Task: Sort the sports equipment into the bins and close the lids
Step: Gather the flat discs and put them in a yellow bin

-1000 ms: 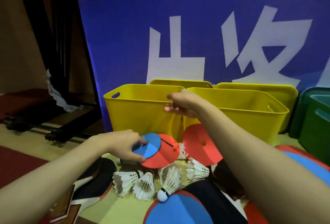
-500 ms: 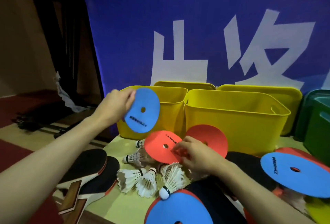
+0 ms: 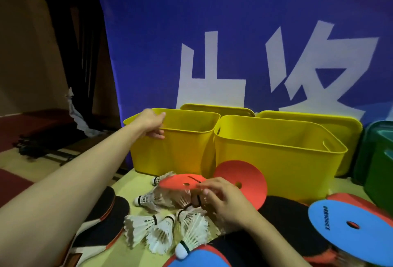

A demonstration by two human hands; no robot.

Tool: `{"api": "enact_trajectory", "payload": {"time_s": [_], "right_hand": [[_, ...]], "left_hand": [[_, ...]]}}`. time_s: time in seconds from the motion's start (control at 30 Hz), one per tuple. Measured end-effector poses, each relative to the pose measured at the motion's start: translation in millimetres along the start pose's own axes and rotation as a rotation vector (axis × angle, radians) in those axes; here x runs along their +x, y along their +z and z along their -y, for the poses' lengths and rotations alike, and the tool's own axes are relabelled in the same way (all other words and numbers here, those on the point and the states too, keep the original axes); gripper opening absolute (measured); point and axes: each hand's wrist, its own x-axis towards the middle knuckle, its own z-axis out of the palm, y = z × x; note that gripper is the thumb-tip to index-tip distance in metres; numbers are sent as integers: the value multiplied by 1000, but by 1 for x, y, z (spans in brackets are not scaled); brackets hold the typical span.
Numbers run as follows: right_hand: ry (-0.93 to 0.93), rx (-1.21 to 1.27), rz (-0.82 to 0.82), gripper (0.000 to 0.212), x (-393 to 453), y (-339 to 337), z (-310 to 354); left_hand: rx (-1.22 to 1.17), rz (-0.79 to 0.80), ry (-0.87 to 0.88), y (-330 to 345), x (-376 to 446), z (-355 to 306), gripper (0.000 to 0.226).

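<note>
Left hand (image 3: pixel 151 124) over the near rim of the left bin (image 3: pixel 187 145), fingers loosely curled, holding nothing visible. Right hand (image 3: pixel 225 200) in front of that bin, thumb and fingers pinching a red disc (image 3: pixel 180 182) by its edge, tilted above the shuttlecocks (image 3: pixel 161 222). Other discs and paddles (image 3: pixel 102 220) lying nearer than the bin. Risks, by judgement: thin edge slipping from the pinch; sweeping feathers aside on lifting; clipping the bin wall and tipping it.

Blue disc (image 3: pixel 348 234) gone (left bin (image 3: pixel 187 139))
</note>
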Motion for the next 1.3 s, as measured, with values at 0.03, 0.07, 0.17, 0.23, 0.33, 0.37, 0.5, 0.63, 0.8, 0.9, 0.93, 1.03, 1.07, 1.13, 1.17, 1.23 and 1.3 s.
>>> {"api": "enact_trajectory", "payload": {"time_s": [0.03, 0.07, 0.17, 0.23, 0.33, 0.37, 0.5, 0.63, 0.8, 0.9, 0.93, 1.03, 1.07, 1.13, 1.17, 1.23, 1.3], "right_hand": [[-2, 21, -47, 26, 0, -1, 2], [-3, 32, -91, 25, -1, -3, 4], [9, 51, -196, 24, -3, -8, 9], [30, 85, -258, 25, -4, -14, 9], [21, 210, -344, 20, -5, -33, 23], [4, 290, -355, 19, -5, -41, 31], [14, 566, -421, 22, 15, -78, 66], [79, 589, -492, 25, 73, -99, 91], [471, 918, -215, 21, 124, -118, 110], [555, 535, -15, 26, 107, -123, 107], [558, 444, 24, 26, 97, -124, 106], [549, 338, 84, 28, 56, -129, 98], [543, 327, 85, 27, 42, -132, 95], [540, 308, 64, 26, 13, -136, 84], [540, 287, 52, 26, 0, -138, 79], [542, 250, 30, 28, -25, -140, 63], [558, 215, 6, 29, -47, -142, 48]], "left_hand": [[66, -30, 36, -3, 0, 1, 36], [153, -59, 95, -7, -1, 2, 31], [424, -101, 334, -23, -19, 8, 20], [466, -3, 393, -31, -41, 16, 18], [557, 250, 389, -38, -79, 35, 16], [601, 294, 396, -41, -92, 42, 14], [737, 407, 411, -45, -123, 65, 13], [715, 418, 379, -38, -125, 68, 30], [704, 434, 422, -16, -119, 56, 28], [694, 453, 469, 2, -120, 44, 28], [696, 462, 491, 8, -122, 42, 28], [715, 500, 531, 27, -129, 38, 26], [722, 508, 549, 34, -129, 37, 25], [743, 502, 599, 50, -125, 35, 21], [762, 478, 625, 58, -122, 33, 19], [802, 429, 633, 80, -114, 30, 26], [878, 393, 608, 104, -103, 29, 45]]}}
